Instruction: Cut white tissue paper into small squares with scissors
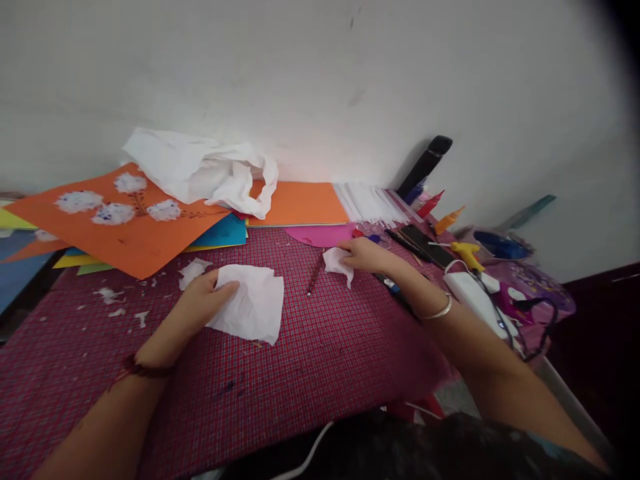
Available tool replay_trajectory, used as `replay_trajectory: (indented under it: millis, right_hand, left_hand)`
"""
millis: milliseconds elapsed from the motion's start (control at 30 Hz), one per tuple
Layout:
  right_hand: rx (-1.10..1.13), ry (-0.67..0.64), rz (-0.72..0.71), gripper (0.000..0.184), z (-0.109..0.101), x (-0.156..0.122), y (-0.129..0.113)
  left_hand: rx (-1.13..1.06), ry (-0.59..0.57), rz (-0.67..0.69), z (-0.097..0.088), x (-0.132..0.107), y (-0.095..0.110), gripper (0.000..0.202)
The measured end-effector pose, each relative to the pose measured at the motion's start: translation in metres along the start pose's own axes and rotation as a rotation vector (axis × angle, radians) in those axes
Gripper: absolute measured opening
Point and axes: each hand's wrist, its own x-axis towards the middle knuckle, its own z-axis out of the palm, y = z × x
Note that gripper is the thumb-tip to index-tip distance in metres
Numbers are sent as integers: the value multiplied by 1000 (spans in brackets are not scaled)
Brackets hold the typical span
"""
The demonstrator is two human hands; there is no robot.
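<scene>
My left hand [206,298] is closed on a sheet of white tissue paper [255,303], thumb on top, above the red checked cloth. To the right, my right hand [363,255] pinches a smaller torn piece of white tissue [339,265]. The two pieces are apart. Between them a thin dark stick with a pale tip [314,277] lies on the cloth, possibly a pencil or brush. Behind my right hand is a pink paper shape [323,235], partly covered. Another torn tissue scrap [194,272] lies just behind my left hand.
An orange sheet with white puffy flowers [115,227] lies at the left on coloured papers. Crumpled white tissue [200,167] sits at the back. A yellow glue gun [467,255], a white power strip [477,303] and a black phone [425,245] are at the right. Small scraps dot the checked cloth [310,373].
</scene>
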Motion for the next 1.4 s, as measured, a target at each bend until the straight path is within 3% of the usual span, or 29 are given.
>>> replay_trajectory:
  millis: [67,133,200,233,333,400,500,567,667,767,867,1000,1067,1133,1300,1400]
  right_hand:
    - [-6,81,46,9,-11,17,-1]
    - [-5,244,73,13,-30,42,2]
    - [-28,634,166,15,-46,70,6]
    - [-26,724,154,19,-50,83,7]
    - [-26,628,-59,49,-39,102,-6]
    - [25,497,-213,60,-18,92,-27]
    - [353,311,-345,51,15,53,-65]
    - [640,112,-397,50,28,24,-87]
    - [954,-143,-448,49,33,-11,-108]
    - [1118,-264,-417,42,36,-32,-116]
    - [1056,-212,-263,26,45,-42,-117]
    - [574,41,-184,5,56,-43,-109]
    - [326,29,-221,7,55,-43,-104]
    - [219,-41,-264,11,52,-42,-100]
    - [489,-46,-274,11,62,-36,-98]
    - [733,4,-145,12,76,-30,-94]
  left_hand:
    - [-81,-22,-30,-1,-1,0,41]
    - [-141,8,-56,-2,-2,0,40]
    - [-178,51,-72,-3,-3,1,35]
    - [-194,70,-76,-3,-3,1,32]
    - [-306,77,-86,-5,-4,6,23]
    - [-439,39,-75,-4,-9,13,23]
    - [-611,-78,-49,-4,-24,32,34]
    - [-680,-181,-60,-3,-38,47,40]
    - [-696,-341,-94,-1,-55,67,45]
    - [-578,-441,-61,5,-57,74,49]
    - [-371,-435,12,14,-43,66,43]
    - [-263,-492,11,29,-27,52,31]
    - [-238,-522,3,36,-26,52,25]
    - [-172,-547,18,43,-27,55,23]
    - [36,-617,111,49,-25,59,18]
    - [220,-624,166,30,-15,59,11]
